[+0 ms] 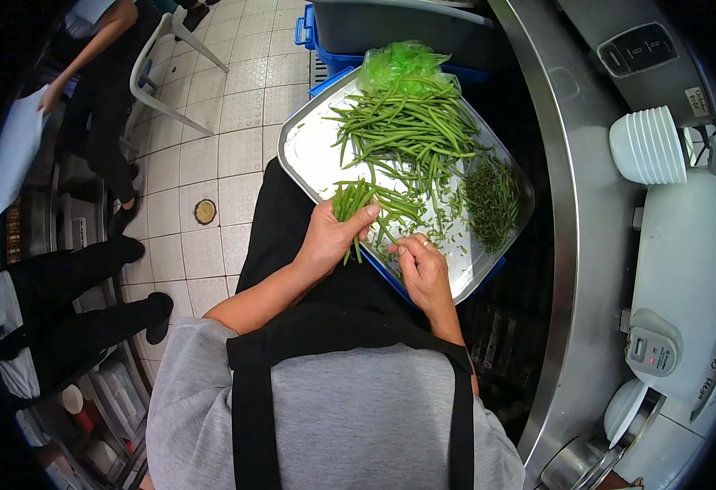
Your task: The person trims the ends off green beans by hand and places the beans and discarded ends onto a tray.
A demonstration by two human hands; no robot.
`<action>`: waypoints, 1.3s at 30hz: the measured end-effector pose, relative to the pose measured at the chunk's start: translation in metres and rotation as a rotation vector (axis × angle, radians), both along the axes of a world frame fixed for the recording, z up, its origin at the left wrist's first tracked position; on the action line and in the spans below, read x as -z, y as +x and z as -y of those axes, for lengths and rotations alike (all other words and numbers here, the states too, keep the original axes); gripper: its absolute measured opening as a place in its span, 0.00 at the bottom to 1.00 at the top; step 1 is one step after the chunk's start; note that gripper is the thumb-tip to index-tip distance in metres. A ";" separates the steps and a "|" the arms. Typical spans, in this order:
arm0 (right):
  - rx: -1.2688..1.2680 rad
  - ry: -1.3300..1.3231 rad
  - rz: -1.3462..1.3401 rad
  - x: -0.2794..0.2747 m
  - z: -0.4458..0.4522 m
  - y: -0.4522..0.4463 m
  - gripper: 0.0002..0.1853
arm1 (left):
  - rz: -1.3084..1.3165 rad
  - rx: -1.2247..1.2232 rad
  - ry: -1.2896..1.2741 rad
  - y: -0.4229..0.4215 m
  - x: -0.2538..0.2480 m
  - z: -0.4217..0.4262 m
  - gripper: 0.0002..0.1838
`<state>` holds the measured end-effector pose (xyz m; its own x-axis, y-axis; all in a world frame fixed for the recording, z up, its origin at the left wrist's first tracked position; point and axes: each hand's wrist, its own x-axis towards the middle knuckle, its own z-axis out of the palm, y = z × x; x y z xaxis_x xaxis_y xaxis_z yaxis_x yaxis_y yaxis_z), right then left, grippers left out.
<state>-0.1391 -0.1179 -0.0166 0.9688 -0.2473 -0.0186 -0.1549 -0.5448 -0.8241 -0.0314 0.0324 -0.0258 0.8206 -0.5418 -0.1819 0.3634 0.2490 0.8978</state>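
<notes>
My left hand (329, 237) is closed round a bunch of green beans (351, 204) above the near left edge of a metal tray (301, 155). Beside it, my right hand (423, 268) has thumb and finger pinched at the end of a green bean. A large heap of long green beans (411, 122) lies at the tray's far side, next to a green plastic bag (403, 65). Snipped bean ends (491, 200) form a pile on the right side, and small bits are scattered across the middle.
A steel counter (574, 245) runs along my right, with stacked white bowls (648, 147) and a rice cooker (653, 351). A grey bin (407, 28) stands beyond the tray. Two people stand at left, one holding papers (19, 147), near a white chair (162, 102).
</notes>
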 end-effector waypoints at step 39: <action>0.092 0.408 0.118 -0.031 0.003 0.019 0.07 | 0.300 0.186 0.100 -0.009 -0.001 0.005 0.11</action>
<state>-0.1200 -0.1205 0.0149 0.9443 -0.3284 -0.0230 -0.0794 -0.1592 -0.9840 -0.0404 0.0271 -0.0251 0.7346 -0.6784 -0.0078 0.1114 0.1092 0.9878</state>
